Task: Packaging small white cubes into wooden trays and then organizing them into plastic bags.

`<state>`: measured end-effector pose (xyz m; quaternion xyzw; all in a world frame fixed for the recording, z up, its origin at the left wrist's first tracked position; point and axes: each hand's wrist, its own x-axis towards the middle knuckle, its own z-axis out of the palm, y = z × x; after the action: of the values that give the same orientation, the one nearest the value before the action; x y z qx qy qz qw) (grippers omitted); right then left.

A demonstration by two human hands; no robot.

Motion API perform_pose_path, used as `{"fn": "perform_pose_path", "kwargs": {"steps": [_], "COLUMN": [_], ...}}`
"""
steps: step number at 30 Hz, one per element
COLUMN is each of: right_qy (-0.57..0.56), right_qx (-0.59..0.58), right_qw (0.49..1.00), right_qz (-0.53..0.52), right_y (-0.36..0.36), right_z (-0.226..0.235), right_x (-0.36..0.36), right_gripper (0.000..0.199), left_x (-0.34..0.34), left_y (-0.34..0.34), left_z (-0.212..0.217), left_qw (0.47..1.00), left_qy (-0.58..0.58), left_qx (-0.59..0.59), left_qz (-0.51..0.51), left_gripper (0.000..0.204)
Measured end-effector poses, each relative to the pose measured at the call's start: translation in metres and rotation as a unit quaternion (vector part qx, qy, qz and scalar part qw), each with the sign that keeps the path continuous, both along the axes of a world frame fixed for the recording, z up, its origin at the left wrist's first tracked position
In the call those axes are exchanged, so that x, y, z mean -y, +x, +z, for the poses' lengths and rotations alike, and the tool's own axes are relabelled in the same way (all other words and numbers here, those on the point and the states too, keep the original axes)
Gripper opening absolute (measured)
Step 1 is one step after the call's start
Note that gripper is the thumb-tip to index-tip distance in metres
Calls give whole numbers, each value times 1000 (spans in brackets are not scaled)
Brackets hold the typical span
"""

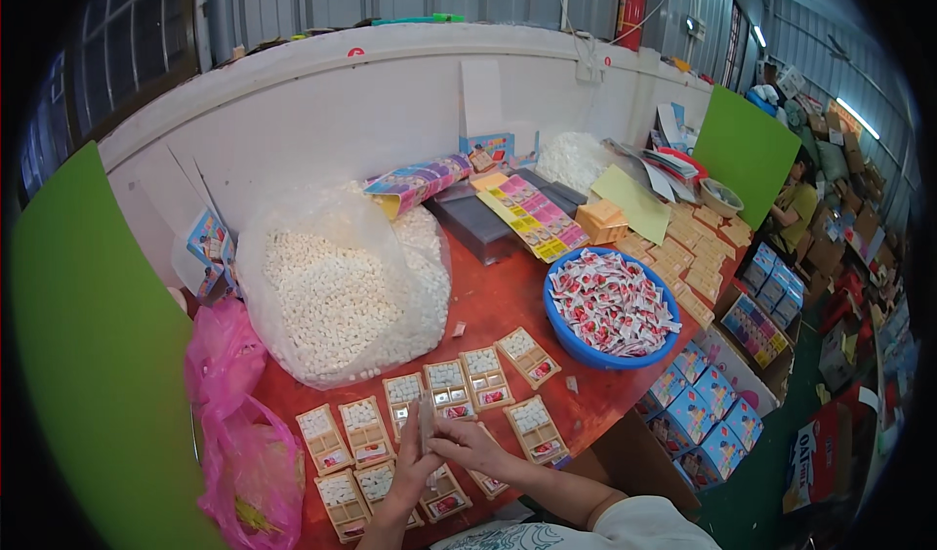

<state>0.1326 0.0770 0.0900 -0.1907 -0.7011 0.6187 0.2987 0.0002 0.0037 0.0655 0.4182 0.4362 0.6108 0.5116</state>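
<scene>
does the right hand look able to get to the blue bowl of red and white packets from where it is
Probably yes. The right hand is at the small trays, and the blue bowl sits open-topped on the red table to its right. Only a low tray and bare tabletop lie between.

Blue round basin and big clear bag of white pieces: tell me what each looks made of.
Blue round basin: likely moulded plastic, with a smooth, even colour and a thick rolled rim. Big clear bag of white pieces: thin plastic film, see-through, crinkled and glossy where light hits. What the white pieces themselves are made of cannot be told.
</scene>
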Motion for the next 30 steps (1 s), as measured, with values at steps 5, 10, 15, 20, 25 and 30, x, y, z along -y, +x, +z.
{"fn": "perform_pose_path", "kwargs": {"steps": [5,10,15,20,25,30], "right_qy": [42,-8,-30,-105,-158,-179], "right_qx": [12,4,47,-1,14,26], "right_qw": [999,1000,998,994,986,979], "right_qz": [-22,-16,-20,30,55,90], "right_y": [5,0,-6,-10,-30,-42], "right_z": [8,4,-3,12,6,3], "right_x": [9,13,16,23,22,25], "right_gripper": [15,14,18,12,12,12], "left_x": [9,27,37,45,55,61], "left_y": [-3,1,2,1,-17,-24], "left_z": [-11,2,1,0,2,6], "left_qw": [997,999,992,990,986,975], "left_qy": [31,-5,-50,-19,-16,-3], "left_qx": [-75,27,111,139,164,220], "left_qz": [-7,-23,-41,-22,-5,5], "left_gripper": [94,95,92,89,88,90]}}
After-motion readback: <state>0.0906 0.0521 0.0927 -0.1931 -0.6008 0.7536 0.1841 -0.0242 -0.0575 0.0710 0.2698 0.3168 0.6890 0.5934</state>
